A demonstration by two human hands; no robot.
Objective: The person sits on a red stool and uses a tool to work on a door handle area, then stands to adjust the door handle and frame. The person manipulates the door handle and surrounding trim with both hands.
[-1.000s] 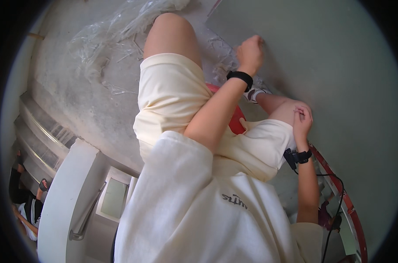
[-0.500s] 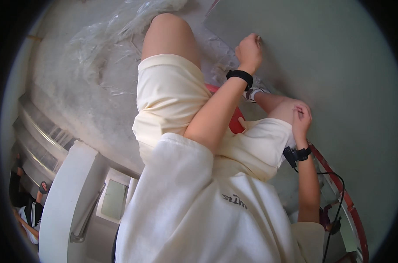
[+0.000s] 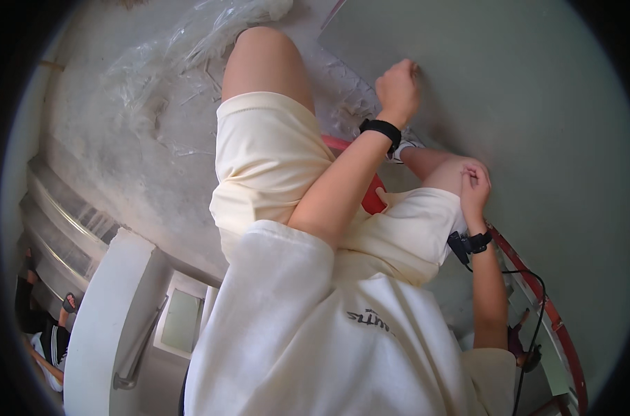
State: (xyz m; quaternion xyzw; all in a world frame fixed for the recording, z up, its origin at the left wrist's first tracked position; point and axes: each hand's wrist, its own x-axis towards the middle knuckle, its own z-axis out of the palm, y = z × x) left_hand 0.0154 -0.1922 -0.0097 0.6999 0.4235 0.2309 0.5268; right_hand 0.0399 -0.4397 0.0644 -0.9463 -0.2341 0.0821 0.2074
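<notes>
My left hand (image 3: 399, 91) is closed in a fist beside the large smooth grey-green panel (image 3: 523, 90), seeming to rest against its surface. Whatever its fingers hold, if anything, is hidden. A black strap (image 3: 380, 129) circles that wrist. My right hand (image 3: 475, 188) lies at my bent right knee (image 3: 443, 166) with its fingers curled in toward the palm; nothing can be made out in them. Its wrist carries a black band (image 3: 477, 243) with a small black device and a cable (image 3: 541, 291) running down from it.
I sit with legs apart above a red ladder part (image 3: 375, 197); a red-edged ladder rail (image 3: 551, 315) curves at the right. Crumpled clear plastic sheeting (image 3: 169, 59) covers part of the dusty floor (image 3: 169, 187). A white wall end (image 3: 124, 291), steps (image 3: 65, 208) and another person (image 3: 48, 333) appear at left.
My left fist has shifted slightly down in the picture beside the panel, and the whole view has tilted a little. My right hand stays at the knee.
</notes>
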